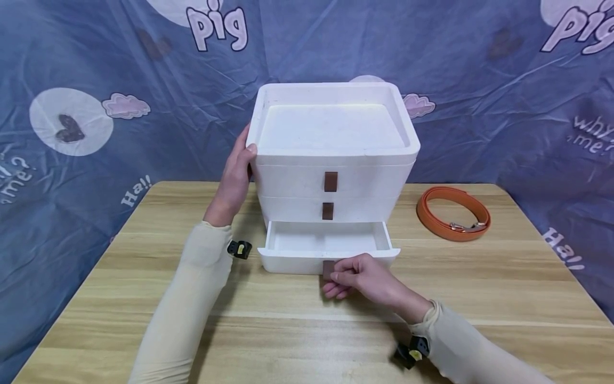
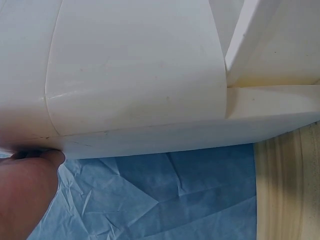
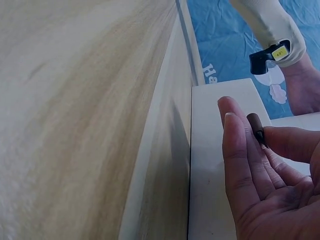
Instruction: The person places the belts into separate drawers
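A white drawer box [image 1: 333, 181] with three brown pull tabs stands on the table. Its bottom drawer [image 1: 288, 262] is pulled out, and the part of its inside that shows holds nothing. My right hand [image 1: 366, 277] pinches that drawer's brown tab [image 1: 328, 270] between thumb and forefinger; the right wrist view shows the tab [image 3: 255, 125] at the thumb tip. Against the upper left side of the box rests my left hand [image 1: 235, 176], its thumb on the front corner and its other fingers partly hidden behind the side. The upper two drawers are closed.
To the right of the box lies a coiled orange belt [image 1: 453, 213] with a metal buckle. Behind the wooden table [image 1: 288, 336] hangs a blue printed cloth [image 1: 192, 106]. The box's top is a shallow tray [image 1: 331, 128] with a raised rim.
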Motion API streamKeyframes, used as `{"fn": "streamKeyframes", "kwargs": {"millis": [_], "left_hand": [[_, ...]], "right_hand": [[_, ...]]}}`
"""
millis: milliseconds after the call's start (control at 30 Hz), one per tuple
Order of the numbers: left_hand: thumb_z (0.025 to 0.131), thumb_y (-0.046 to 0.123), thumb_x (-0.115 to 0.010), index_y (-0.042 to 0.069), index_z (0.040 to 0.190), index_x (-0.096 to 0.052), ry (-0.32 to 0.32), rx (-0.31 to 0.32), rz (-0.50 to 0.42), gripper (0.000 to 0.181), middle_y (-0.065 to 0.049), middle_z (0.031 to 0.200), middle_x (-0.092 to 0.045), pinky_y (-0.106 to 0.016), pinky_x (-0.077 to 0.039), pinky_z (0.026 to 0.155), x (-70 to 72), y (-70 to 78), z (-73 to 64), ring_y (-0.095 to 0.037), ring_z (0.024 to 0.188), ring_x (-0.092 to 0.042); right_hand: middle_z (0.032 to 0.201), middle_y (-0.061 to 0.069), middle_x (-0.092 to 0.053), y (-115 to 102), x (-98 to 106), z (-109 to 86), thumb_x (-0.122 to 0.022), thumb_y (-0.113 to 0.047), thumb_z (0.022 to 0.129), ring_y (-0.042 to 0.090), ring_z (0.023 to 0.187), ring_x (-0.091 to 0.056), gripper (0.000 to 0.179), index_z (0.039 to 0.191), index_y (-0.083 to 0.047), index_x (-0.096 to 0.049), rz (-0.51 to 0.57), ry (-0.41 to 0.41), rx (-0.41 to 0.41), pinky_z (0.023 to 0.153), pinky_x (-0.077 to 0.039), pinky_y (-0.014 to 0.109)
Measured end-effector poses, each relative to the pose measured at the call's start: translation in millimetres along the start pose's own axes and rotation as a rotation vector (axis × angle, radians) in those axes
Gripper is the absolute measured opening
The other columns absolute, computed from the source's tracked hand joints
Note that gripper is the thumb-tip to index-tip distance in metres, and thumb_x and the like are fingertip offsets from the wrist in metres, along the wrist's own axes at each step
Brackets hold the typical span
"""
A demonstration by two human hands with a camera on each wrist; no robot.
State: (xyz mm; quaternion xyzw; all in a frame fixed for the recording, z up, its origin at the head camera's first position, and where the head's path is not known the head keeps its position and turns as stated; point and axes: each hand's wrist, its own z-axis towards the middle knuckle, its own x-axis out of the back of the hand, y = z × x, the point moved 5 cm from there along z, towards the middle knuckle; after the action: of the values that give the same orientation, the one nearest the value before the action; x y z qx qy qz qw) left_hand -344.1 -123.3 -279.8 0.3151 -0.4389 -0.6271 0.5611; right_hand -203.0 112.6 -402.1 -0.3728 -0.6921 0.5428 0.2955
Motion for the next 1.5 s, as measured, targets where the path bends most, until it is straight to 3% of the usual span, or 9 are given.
{"fn": "streamKeyframes", "kwargs": {"millis": [367, 833, 1500], "left_hand": [[0.1, 0.029, -0.034, 0.012, 0.157, -0.02, -0.017, 0.004, -0.025, 0.061, -0.008, 0.155, -0.028, -0.042, -0.028, 0.107, -0.2, 1.7, 1.1, -0.023, 0.131, -0.035], [0.1, 0.035, -0.034, 0.017, 0.158, -0.02, -0.025, 0.013, 0.011, 0.063, -0.003, 0.156, -0.027, -0.046, -0.027, 0.107, 2.9, 0.9, -2.3, -0.022, 0.133, -0.034], [0.1, 0.031, -0.033, 0.014, 0.158, -0.019, -0.04, 0.007, -0.034, 0.062, -0.006, 0.155, -0.027, -0.044, -0.026, 0.107, 0.3, 0.9, 0.3, -0.023, 0.132, -0.034]], "right_hand": [[0.095, 0.024, -0.07, 1.0, 0.0, -2.3, -0.053, -0.003, 0.099, 0.035, 0.089, -0.069, 0.025, 0.108, 0.017, -0.062, -0.013, -0.007, 0.002, 0.076, -0.055, 0.041], [0.094, 0.022, -0.071, 2.8, -5.1, -3.1, -0.054, -0.004, 0.098, 0.032, 0.088, -0.07, 0.023, 0.106, 0.015, -0.064, -0.002, 0.0, -0.015, 0.076, -0.055, 0.039], [0.093, 0.023, -0.071, 2.9, -7.3, -8.6, -0.055, -0.005, 0.099, 0.033, 0.088, -0.07, 0.024, 0.107, 0.015, -0.065, 0.008, 0.007, -0.006, 0.076, -0.055, 0.039]]}}
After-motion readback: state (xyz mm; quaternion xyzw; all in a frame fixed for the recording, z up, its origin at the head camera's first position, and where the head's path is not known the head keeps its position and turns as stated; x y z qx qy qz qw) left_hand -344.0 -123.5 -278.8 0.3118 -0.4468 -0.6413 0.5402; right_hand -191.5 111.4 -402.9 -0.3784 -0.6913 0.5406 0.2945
